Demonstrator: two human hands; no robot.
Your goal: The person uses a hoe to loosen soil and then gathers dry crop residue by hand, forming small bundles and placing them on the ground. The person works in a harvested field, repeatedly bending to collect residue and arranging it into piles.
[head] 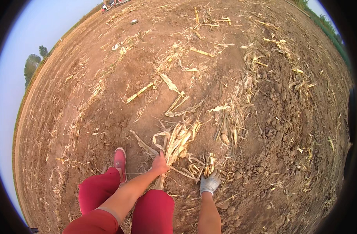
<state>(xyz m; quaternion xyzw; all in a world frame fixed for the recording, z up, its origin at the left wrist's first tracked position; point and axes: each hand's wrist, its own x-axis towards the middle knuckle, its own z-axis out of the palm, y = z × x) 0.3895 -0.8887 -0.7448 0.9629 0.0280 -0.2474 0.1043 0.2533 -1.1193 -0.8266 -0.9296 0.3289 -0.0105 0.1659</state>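
My bare left hand (160,164) grips the lower end of a bundle of dry corn stalks and husks (180,140), which fans out over the soil in front of me. Right of it, my right hand (210,182), in a grey-white glove, is closed around a short clump of cut stalks (210,162) low at the ground. The fingertips of the gloved hand are partly hidden among the stalks. Loose dry leaves (193,169) lie between my two hands.
Broken stalk pieces (139,92) and a row of dry husks (235,117) lie on the brown soil ahead. Clods (272,122) cover the ground at right. A small round object (134,22) and a red and white vehicle (104,8) are farther off. My pink shoe (120,162) is at left.
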